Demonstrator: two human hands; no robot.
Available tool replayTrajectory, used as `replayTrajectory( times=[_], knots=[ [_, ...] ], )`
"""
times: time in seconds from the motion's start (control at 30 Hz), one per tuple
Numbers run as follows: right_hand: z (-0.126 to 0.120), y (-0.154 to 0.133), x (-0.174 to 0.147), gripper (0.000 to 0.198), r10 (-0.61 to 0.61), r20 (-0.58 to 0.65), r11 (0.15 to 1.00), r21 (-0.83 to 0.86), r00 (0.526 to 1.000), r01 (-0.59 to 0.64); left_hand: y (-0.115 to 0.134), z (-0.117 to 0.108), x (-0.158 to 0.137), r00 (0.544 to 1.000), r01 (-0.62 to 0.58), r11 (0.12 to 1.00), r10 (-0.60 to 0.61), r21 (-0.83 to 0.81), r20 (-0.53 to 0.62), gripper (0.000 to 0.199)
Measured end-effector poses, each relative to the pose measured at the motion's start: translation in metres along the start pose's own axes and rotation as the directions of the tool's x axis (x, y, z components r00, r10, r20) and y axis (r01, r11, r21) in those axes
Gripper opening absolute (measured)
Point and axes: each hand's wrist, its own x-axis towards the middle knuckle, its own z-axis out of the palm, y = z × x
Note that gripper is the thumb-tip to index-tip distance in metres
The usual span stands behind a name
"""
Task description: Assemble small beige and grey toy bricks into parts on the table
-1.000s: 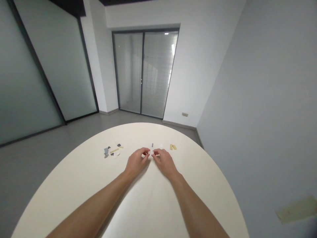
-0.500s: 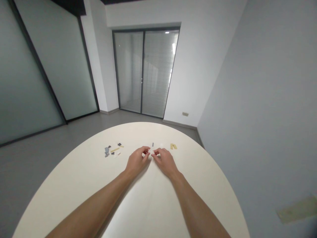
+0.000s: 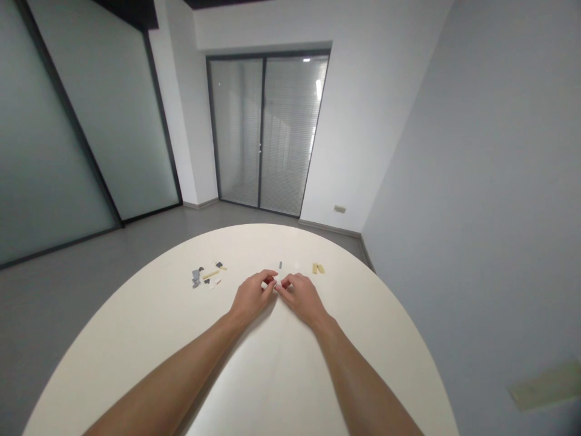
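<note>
My left hand [image 3: 254,290] and my right hand [image 3: 299,293] meet over the middle of the white table [image 3: 263,375], fingertips almost touching. Both are closed in a pinch. Something small and whitish shows between the fingertips, too small to name. Just beyond the hands lies a small grey piece [image 3: 280,264]. Right of it are two tan, flat bricks [image 3: 315,268], near my right hand. On the left is a scatter of small toy-brick pieces: grey ones [image 3: 195,275], black ones [image 3: 219,264], a long tan one [image 3: 210,275] and a few white ones.
The round table's far edge [image 3: 261,224] curves ahead of the hands. Past it are a grey floor [image 3: 200,219], a glass door with blinds [image 3: 290,133], frosted panels [image 3: 100,109] at left and a plain wall [image 3: 490,181] at right.
My right hand's fingertips have shifted slightly left and closed in on the left hand's. The scattered pieces on the table stay where they were.
</note>
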Motion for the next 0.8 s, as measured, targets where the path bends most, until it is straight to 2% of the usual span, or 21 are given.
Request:
replayTrajectory(
  times=[0.27, 0.43, 0.57, 0.8],
  knots=[
    [0.0010, 0.0017, 0.0011, 0.017, -0.027, 0.018, 1.000, -0.007, 0.999, 0.027, 0.0006, -0.0007, -0.0003, 1.000, 0.005, 1.000, -0.005, -0.010, 0.013, 0.029],
    [0.0012, 0.0024, 0.0011, 0.007, -0.036, -0.005, 0.999, 0.025, 0.999, 0.036, 0.0007, -0.0002, -0.0008, 1.000, -0.006, 1.000, 0.006, 0.000, -0.022, 0.028],
    [-0.0016, -0.0002, 0.0004, 0.021, -0.045, -0.038, 0.994, 0.094, 0.998, 0.049, 0.0008, 0.0007, -0.0009, 0.999, -0.017, 1.000, 0.017, 0.001, -0.029, 0.028],
    [-0.0015, -0.0015, 0.0002, 0.027, -0.138, -0.051, 0.986, 0.090, 0.989, 0.142, 0.0019, 0.0003, -0.0021, 0.999, -0.032, 0.999, 0.032, -0.012, -0.015, 0.028]
  ],
)
